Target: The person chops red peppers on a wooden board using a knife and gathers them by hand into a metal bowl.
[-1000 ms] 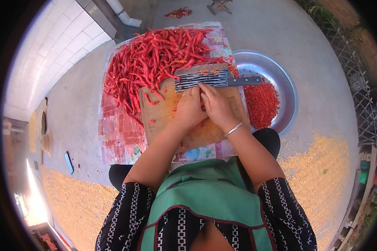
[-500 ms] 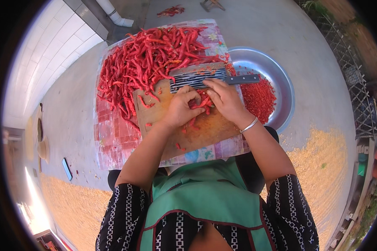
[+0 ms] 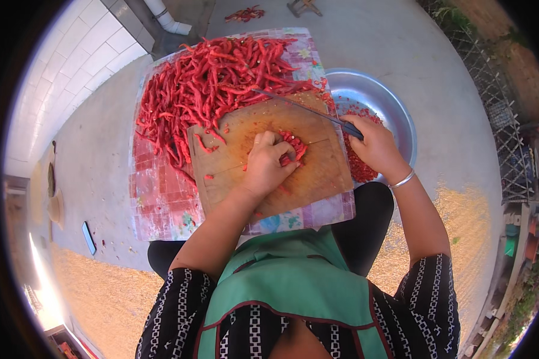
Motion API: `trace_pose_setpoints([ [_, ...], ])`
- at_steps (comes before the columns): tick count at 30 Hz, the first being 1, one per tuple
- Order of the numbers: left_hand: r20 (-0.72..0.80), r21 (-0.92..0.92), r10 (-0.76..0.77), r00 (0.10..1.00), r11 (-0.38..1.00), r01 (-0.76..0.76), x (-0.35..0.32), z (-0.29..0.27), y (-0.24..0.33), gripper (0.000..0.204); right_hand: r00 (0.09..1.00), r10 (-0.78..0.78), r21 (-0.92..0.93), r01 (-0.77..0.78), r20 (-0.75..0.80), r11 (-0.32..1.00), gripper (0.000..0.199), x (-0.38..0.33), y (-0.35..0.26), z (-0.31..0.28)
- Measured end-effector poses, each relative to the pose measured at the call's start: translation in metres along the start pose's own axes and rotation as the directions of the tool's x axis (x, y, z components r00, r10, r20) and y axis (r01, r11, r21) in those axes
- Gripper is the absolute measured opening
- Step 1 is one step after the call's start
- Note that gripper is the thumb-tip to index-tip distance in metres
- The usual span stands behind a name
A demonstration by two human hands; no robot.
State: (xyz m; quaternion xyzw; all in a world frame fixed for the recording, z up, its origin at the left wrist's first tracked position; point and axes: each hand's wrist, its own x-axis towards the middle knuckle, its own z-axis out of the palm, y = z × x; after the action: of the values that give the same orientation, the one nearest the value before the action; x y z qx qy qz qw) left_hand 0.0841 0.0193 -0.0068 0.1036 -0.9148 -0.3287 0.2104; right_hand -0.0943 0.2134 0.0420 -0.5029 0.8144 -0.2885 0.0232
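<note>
On the cutting board (image 3: 317, 173), chopped chillies (image 3: 293, 146) sit under the cupped left hand (image 3: 268, 164).

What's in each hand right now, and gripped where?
Right hand grips the knife by its handle; left hand cups chopped chilli pieces on the cutting board.

One head-worn fisheye view looks steeply down, close over the board (image 3: 269, 155) at the knees; edges bend toward its rim
</note>
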Motion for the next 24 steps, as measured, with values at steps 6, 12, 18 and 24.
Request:
trace_pose_setpoints([
  [6, -0.075, 0.076, 0.032, 0.997, 0.997, -0.026, -0.003, 0.007, 0.009, 0.02, 0.99, 0.141, -0.076, -0.139, 0.028, 0.987, 0.028, -0.028, -0.035, -0.003],
  [12, -0.005, 0.094, 0.006, 1.0, 0.996, -0.006, -0.002, 0.002, 0.01, 0.019, 0.985, 0.043, -0.149, -0.017, 0.169, 0.989, 0.023, -0.027, -0.047, 0.003],
  [18, -0.005, 0.03, 0.007, 1.0, 1.0, -0.007, -0.002, 0.003, 0.01, 0.018, 0.964, -0.057, -0.268, 0.129, 0.26, 0.955, 0.017, 0.004, -0.049, 0.02],
  [24, -0.019, 0.055, -0.03, 0.999, 0.998, 0.031, 0.001, 0.002, 0.008, 0.018, 0.966, -0.048, -0.316, 0.13, 0.255, 0.94, 0.017, 0.002, -0.066, 0.008],
])
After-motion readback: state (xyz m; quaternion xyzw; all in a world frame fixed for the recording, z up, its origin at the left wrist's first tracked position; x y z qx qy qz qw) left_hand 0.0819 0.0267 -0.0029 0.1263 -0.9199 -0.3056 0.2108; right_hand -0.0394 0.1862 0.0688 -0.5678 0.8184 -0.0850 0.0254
